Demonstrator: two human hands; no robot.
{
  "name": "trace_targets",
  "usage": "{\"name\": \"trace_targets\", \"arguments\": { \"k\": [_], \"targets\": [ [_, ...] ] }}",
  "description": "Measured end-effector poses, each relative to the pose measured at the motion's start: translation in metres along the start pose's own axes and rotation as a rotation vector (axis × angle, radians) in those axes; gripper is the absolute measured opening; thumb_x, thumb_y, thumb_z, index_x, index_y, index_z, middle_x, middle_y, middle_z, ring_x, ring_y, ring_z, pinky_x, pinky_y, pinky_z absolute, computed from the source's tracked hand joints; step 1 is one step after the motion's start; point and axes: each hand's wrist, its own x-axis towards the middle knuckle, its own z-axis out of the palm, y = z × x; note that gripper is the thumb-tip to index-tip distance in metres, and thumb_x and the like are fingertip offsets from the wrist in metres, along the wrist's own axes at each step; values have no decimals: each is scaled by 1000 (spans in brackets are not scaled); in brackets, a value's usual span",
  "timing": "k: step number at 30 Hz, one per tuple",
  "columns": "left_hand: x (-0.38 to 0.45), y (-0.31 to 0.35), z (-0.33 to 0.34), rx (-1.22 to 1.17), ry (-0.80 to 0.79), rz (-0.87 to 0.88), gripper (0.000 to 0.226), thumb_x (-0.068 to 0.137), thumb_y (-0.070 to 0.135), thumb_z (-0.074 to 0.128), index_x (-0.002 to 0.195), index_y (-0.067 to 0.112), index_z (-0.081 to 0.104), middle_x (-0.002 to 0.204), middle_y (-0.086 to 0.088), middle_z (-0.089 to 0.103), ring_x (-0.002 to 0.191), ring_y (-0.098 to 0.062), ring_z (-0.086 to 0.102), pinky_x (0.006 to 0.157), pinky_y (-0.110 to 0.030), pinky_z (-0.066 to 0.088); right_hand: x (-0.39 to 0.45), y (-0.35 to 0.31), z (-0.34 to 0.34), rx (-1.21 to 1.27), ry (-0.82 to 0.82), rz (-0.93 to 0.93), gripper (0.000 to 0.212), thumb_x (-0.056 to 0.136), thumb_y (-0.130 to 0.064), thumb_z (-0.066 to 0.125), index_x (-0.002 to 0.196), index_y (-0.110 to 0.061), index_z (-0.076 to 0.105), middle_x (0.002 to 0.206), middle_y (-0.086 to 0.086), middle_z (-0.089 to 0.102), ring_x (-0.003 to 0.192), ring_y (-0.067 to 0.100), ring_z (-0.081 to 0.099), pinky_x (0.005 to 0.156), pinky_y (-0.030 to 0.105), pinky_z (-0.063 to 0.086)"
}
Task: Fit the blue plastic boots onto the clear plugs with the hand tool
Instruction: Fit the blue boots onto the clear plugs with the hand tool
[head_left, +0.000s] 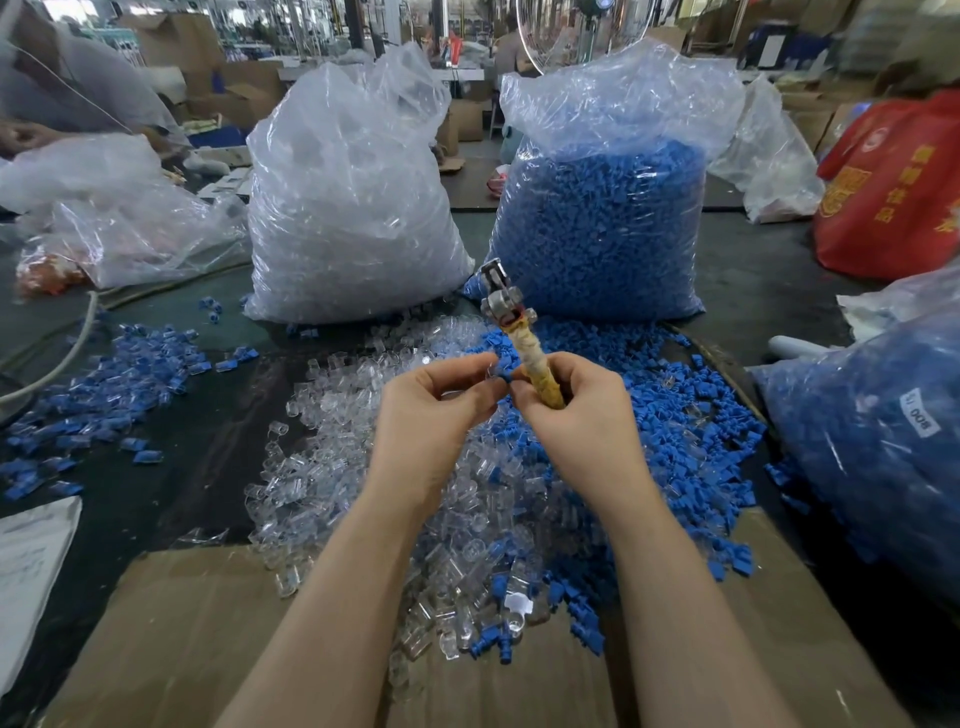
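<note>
Brown cardboard sheet (171, 639) flat along the near edge of the worktop (197, 441), partly buried under a loose heap of clear plugs (363, 467) at the middle and blue boots (691, 431) spilling to the right. Above that heap, 2 bare hands raised close together. Left hand (426, 415) with fingers curled, thumb and fingertips pinching a small clear plug with a blue boot (501, 364) at its tip. Right hand (582, 415) wrapped around the tape-bound handle of the hand tool (514, 332), metal head pointing up and away, fingertips touching the same small piece. Off to the left side of the worktop, a scatter of finished blue-and-clear pieces (104, 379), and a white paper (31, 571) at the near left edge. Farther back, 2 tall plastic sacks standing side by side: sack of clear plugs (348, 208) on the left, sack of blue boots (602, 208) on the right. Red bag (893, 192) at the far right corner.
</note>
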Motion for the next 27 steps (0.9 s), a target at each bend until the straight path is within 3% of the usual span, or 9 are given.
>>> {"name": "trace_targets", "arguments": {
  "k": [3, 5, 8, 14, 16, 19, 23, 27],
  "targets": [
    [0, 0, 0, 13, 2, 3, 24, 83, 0, 73, 103, 13, 75, 91, -1, 77, 90, -16, 73, 82, -26, 58, -1, -1, 1, -4, -1, -13, 10, 89, -19, 69, 80, -22, 66, 61, -15, 60, 53, 1, 49, 51, 16, 40],
    [0, 1, 0, 4, 13, 5, 22, 83, 1, 74, 101, 14, 76, 91, -2, 77, 90, -17, 73, 82, -27, 58, -1, -2, 0, -2, -5, -11, 8, 89, -21, 69, 81, -21, 67, 66, -6, 63, 54, 5, 50, 52, 25, 46],
    [-1, 2, 1, -63, 33, 7, 21, 84, -1, 72, 95, 17, 75, 88, -4, 77, 85, -16, 73, 76, -23, 58, -1, -3, -4, 12, -38, 26, 4, 90, -23, 67, 87, -20, 68, 75, 4, 66, 70, 26, 60, 65, 40, 53],
    [-1, 7, 0, -149, 80, 31, 20, 84, -4, 70, 96, 13, 71, 87, -8, 73, 88, -21, 72, 80, -27, 59, 0, 2, -15, -58, -162, 136, 8, 88, -24, 69, 92, -18, 65, 92, 15, 68, 81, 32, 64, 76, 48, 54],
    [-1, 9, -2, -160, 100, 43, 20, 84, -3, 69, 96, 13, 70, 90, -11, 73, 87, -20, 72, 76, -23, 58, 0, 3, -16, -60, -192, 153, 10, 87, -23, 69, 92, -16, 64, 92, 16, 67, 75, 28, 60, 73, 47, 53],
    [0, 11, -5, -165, 130, 71, 20, 84, -3, 70, 96, 13, 69, 89, -9, 73, 85, -18, 73, 73, -21, 57, 0, 3, -18, -67, -247, 167, 7, 89, -22, 68, 91, -19, 63, 80, 8, 62, 66, 15, 51, 63, 36, 45],
    [1, 13, -8, -136, 168, 147, 22, 84, -4, 70, 96, 14, 68, 90, -9, 71, 86, -19, 68, 77, -26, 58, -1, 4, -21, -122, -324, 157, 9, 89, -22, 66, 92, -16, 59, 77, 3, 56, 61, 15, 46, 59, 32, 38],
    [2, 13, -10, -50, 181, 218, 25, 85, -5, 69, 97, 17, 67, 86, 1, 70, 81, -8, 67, 77, -24, 57, 0, 3, -19, -185, -376, 134, 14, 89, -21, 68, 90, -21, 54, 76, 1, 53, 59, 15, 46, 59, 32, 38]
  ]
}}
